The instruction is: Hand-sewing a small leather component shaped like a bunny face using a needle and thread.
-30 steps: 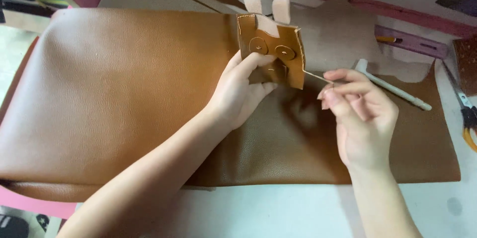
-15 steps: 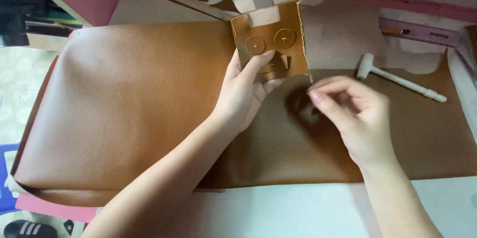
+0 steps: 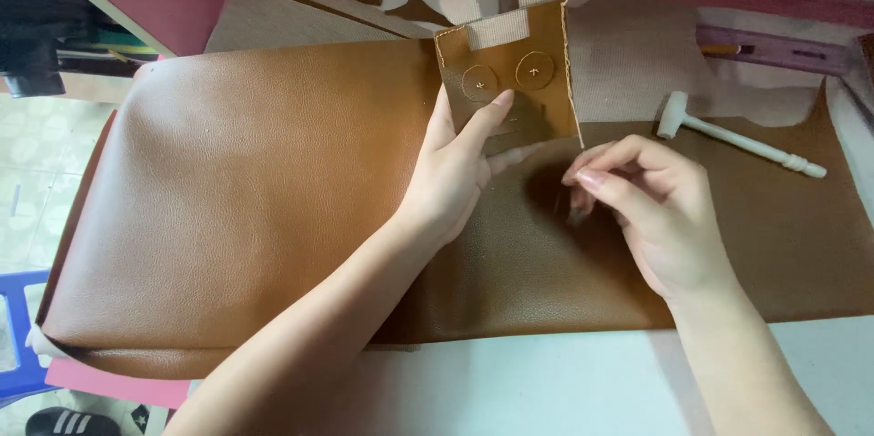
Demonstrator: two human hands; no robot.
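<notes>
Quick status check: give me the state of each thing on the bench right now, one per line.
Left hand: gripping the small leather piece, thumb on its face.
Small leather piece: held upright, two stitched round patches, tan strap at the top.
Right hand: fingers pinched together above the sheet; what they hold is too small to tell.
Large leather sheet: lying flat, left edge folded under.
White mallet: lying flat, untouched.

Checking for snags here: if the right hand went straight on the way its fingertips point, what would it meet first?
Probably the small tan leather piece that the left hand holds up; the right hand points up-left toward its lower edge, though depth is unclear.
</notes>
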